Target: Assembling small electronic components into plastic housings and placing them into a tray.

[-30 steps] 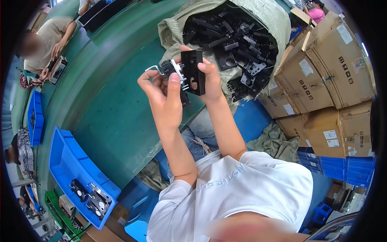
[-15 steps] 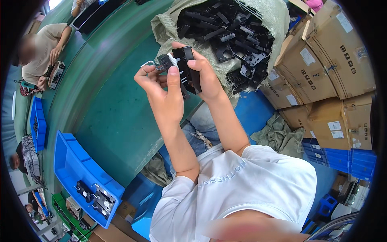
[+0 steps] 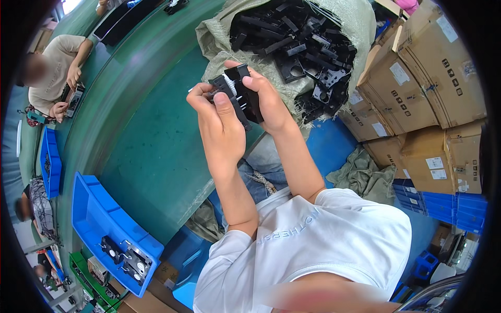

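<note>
Above the green table, both hands are closed around black plastic parts held against each other. My left hand (image 3: 223, 128) grips a black mechanism (image 3: 238, 110) with a white gear (image 3: 230, 83) near its top, the thumb lying over its face. In my right hand (image 3: 270, 102) is a black plastic housing (image 3: 252, 104), the thumb on its upper edge and the other fingers behind it. Small light pins show in the gap between the two parts. My fingers hide much of both.
Beyond my hands, a woven sack (image 3: 215, 32) holds many black plastic parts (image 3: 313, 47). A blue bin (image 3: 99, 201) with several mechanisms stands at left on the green table (image 3: 141, 151). Cardboard boxes (image 3: 402, 94) are stacked at right. A co-worker (image 3: 57, 68) handles a device across the table.
My left hand has moved slightly right and down, bringing the mechanism closer against the housing. The bent metal rod seen at its left is now mostly hidden by my fingers.
</note>
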{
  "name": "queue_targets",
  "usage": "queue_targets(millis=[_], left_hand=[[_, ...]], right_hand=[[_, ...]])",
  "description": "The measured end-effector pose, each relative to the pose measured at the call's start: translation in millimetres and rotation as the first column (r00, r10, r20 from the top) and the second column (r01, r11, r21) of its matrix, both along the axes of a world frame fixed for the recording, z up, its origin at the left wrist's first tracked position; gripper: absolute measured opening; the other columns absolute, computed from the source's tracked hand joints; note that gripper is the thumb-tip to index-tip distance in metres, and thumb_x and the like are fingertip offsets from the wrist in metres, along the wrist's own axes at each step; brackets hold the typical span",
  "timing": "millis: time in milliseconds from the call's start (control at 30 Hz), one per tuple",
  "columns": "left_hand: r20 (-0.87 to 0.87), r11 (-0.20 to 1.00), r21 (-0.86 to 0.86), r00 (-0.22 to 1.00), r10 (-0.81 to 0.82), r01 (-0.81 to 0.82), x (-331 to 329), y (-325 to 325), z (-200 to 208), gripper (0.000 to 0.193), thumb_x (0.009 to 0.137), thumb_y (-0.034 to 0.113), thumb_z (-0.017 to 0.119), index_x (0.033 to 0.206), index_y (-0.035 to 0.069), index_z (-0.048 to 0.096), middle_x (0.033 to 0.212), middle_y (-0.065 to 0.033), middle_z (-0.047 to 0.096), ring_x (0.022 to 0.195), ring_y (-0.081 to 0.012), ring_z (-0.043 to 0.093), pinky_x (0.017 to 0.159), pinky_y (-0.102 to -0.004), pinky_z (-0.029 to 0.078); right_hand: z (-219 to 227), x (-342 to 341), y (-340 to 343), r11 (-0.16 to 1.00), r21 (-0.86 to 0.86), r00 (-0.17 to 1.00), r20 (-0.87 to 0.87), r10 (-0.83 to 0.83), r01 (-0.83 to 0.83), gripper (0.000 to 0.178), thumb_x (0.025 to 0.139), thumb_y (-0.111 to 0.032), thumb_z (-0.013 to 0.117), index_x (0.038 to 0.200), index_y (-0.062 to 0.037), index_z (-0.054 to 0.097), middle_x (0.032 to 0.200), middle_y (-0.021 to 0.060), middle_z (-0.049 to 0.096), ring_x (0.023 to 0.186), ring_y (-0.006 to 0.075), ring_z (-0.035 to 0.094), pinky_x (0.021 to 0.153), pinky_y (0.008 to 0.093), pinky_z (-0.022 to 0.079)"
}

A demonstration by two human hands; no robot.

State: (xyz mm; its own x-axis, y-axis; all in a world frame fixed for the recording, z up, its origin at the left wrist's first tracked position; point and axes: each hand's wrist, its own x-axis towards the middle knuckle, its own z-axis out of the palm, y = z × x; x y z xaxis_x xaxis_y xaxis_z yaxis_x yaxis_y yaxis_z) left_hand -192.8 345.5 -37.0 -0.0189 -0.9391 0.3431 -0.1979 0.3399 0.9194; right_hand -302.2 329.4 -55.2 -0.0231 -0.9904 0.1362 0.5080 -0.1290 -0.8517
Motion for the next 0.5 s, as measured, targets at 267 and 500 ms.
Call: queue_targets(millis=[267,500], left_hand=[[0.004,0.999,0.019,1.000,0.025,-0.025,5.4,-4.6,-3.4,0.040,0.105,0.037,0.035,0.120,-0.001,0.034,0.100,-0.0229,0.056,0.081,-0.0279,0.055,0.076,-0.0430,0.046],[0.003,0.999,0.036,1.000,0.019,-0.019,8.1,-9.0,-7.9,0.039,0.105,0.036,0.036,0.120,0.000,0.035,0.097,-0.0221,0.057,0.080,-0.0280,0.055,0.075,-0.0427,0.046]], right_hand=[[-13.1,4.8,-5.8,0.998,0.024,0.998,0.031,0.051,-0.052,0.052,0.094,-0.024,0.043,0.138,0.0038,0.045,0.113,0.0108,0.059,0.095,0.0162,0.053,0.084,0.0259,0.042],[-15.1,8.0,-8.3,0.999,0.007,0.999,0.014,0.036,-0.036,0.052,0.094,-0.023,0.043,0.138,0.0036,0.045,0.112,0.0110,0.059,0.094,0.0160,0.053,0.084,0.0258,0.041]])
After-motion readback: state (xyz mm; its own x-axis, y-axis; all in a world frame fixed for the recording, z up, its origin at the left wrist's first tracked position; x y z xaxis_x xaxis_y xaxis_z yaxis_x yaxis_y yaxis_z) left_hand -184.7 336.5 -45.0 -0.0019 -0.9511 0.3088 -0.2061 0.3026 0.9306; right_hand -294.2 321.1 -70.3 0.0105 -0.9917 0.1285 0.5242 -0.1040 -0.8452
